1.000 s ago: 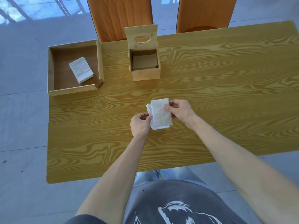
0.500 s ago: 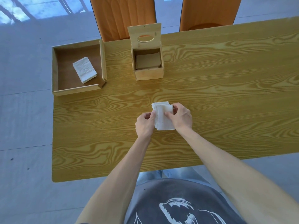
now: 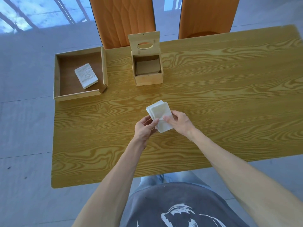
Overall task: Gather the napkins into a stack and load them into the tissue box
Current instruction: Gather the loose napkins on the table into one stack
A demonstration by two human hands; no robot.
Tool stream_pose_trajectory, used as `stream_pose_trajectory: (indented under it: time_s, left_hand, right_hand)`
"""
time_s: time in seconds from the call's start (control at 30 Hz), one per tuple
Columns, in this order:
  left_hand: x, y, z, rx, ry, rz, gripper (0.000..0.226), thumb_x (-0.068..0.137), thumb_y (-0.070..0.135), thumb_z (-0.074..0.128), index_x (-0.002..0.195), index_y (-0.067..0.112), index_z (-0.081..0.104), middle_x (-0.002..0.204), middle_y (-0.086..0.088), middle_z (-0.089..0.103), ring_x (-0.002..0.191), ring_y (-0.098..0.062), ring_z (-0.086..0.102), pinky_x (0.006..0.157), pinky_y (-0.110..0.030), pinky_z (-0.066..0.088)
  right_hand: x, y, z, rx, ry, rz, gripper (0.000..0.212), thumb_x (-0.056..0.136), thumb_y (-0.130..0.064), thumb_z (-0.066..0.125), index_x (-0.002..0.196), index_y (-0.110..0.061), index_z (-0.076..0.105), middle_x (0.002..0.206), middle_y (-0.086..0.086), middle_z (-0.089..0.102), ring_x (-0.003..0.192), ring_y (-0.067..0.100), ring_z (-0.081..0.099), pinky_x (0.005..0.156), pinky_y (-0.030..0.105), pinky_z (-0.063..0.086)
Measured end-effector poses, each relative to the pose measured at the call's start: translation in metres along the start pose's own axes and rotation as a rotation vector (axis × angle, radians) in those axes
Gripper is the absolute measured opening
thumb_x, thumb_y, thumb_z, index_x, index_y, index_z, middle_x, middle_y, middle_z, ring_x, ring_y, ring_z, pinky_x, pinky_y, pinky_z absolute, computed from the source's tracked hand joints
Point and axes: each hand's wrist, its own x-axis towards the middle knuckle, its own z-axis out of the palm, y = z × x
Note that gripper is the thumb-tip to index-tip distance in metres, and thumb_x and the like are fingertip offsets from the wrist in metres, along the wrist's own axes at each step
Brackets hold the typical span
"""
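Note:
A small stack of white napkins [image 3: 158, 112] is held just above the middle of the wooden table [image 3: 213, 99]. My left hand [image 3: 144, 128] grips its lower left edge and my right hand [image 3: 179, 122] pinches its right side with the thumb on top. The stack is slightly fanned and tilted to the left. Beyond it stands the wooden tissue box [image 3: 148, 78], its lid with an oval slot [image 3: 145, 46] swung up and open; a brown plate lies inside. Another stack of white napkins [image 3: 86, 77] lies in a wooden tray [image 3: 77, 95] at the table's far left.
Two orange chairs [image 3: 123, 20] stand behind the far edge of the table. The tray overhangs the table's left corner. Grey tiled floor surrounds the table, and my grey shirt shows at the bottom.
Both hands have kept hold of the napkin stack. The stack has turned from lying flat and squared to a tilted, slightly fanned pose, and the right thumb now rests on top.

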Motion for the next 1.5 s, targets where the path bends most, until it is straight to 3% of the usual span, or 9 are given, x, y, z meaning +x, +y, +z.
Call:
stream_pose_trajectory:
  time_s: [0.13,0.33,0.57,0.67,0.83,0.93,1.07,1.3,1.5]
  left_hand:
    - [-0.007,0.003,0.0,-0.029,-0.087,0.036,0.028,0.086,0.003,0.076,0.109,0.013,0.064,0.105,-0.003,0.075,0.102,-0.023,0.071,0.087,-0.036,0.059]
    - [-0.018,0.016,-0.007,0.276,0.034,0.345,0.054,0.076,0.014,0.087,0.122,0.022,0.06,0.114,0.003,0.071,0.101,-0.007,0.068,0.075,-0.015,0.054]
    - [-0.021,0.004,-0.016,0.909,0.168,0.436,0.032,0.081,0.029,0.08,0.112,0.034,0.069,0.1,0.01,0.072,0.086,-0.011,0.069,0.073,-0.034,0.055]
    - [-0.021,-0.005,-0.016,1.114,0.205,0.504,0.032,0.084,0.031,0.076,0.115,0.032,0.07,0.106,0.008,0.07,0.075,-0.013,0.065,0.07,-0.032,0.048]
    - [-0.018,-0.014,-0.014,0.935,0.162,0.461,0.031,0.084,0.022,0.079,0.115,0.025,0.072,0.11,0.004,0.069,0.08,-0.018,0.069,0.081,-0.04,0.056]
    - [-0.016,-0.015,-0.013,0.848,0.123,0.424,0.04,0.082,0.009,0.078,0.118,0.022,0.071,0.108,0.003,0.068,0.091,-0.023,0.068,0.086,-0.04,0.055]
    - [-0.014,-0.014,-0.01,0.837,0.102,0.41,0.042,0.08,0.004,0.076,0.119,0.022,0.071,0.106,0.003,0.068,0.096,-0.023,0.068,0.084,-0.033,0.053]
    - [-0.015,-0.014,-0.005,0.857,0.068,0.405,0.042,0.079,0.007,0.074,0.117,0.022,0.07,0.104,-0.005,0.074,0.095,-0.024,0.069,0.085,-0.038,0.055]
    - [-0.016,-0.011,-0.003,0.868,0.058,0.366,0.039,0.082,0.005,0.065,0.113,0.028,0.071,0.107,0.008,0.074,0.085,-0.015,0.066,0.079,-0.03,0.051]
  right_hand:
    - [-0.005,-0.01,-0.009,-0.022,-0.005,-0.086,0.028,0.09,-0.027,0.071,0.114,-0.015,0.067,0.105,0.001,0.073,0.1,0.021,0.069,0.088,0.038,0.056]
    - [-0.011,-0.02,-0.016,-0.542,0.163,-0.376,0.022,0.092,-0.029,0.063,0.114,-0.024,0.068,0.106,-0.006,0.073,0.093,0.016,0.066,0.077,0.032,0.051]
    - [-0.019,-0.004,0.0,-0.842,0.209,-0.546,0.02,0.092,-0.02,0.067,0.111,-0.021,0.071,0.104,-0.002,0.074,0.098,0.02,0.066,0.087,0.031,0.049]
    - [-0.02,0.003,0.007,-0.86,0.203,-0.564,0.02,0.09,-0.02,0.07,0.109,-0.02,0.072,0.105,0.0,0.074,0.102,0.022,0.065,0.093,0.034,0.049]
    - [-0.022,0.018,0.006,-0.688,0.244,-0.385,0.05,0.086,-0.023,0.075,0.133,-0.018,0.059,0.131,0.005,0.061,0.121,0.023,0.055,0.1,0.033,0.045]
    - [-0.02,0.026,0.004,-0.457,0.203,-0.232,0.068,0.079,-0.014,0.082,0.14,-0.018,0.052,0.135,0.008,0.053,0.118,0.021,0.055,0.101,0.033,0.046]
    - [-0.019,0.022,0.008,-0.346,0.146,-0.225,0.065,0.079,0.0,0.077,0.138,-0.016,0.054,0.132,0.01,0.056,0.113,0.018,0.057,0.098,0.026,0.045]
    - [-0.013,0.011,0.014,-0.306,0.045,-0.333,0.067,0.079,0.016,0.058,0.138,-0.015,0.052,0.137,0.012,0.052,0.126,0.023,0.051,0.106,0.035,0.045]
    - [-0.014,0.016,-0.001,-0.366,-0.014,-0.257,0.073,0.078,0.02,0.045,0.14,-0.018,0.049,0.143,0.008,0.049,0.134,0.021,0.044,0.11,0.029,0.037]
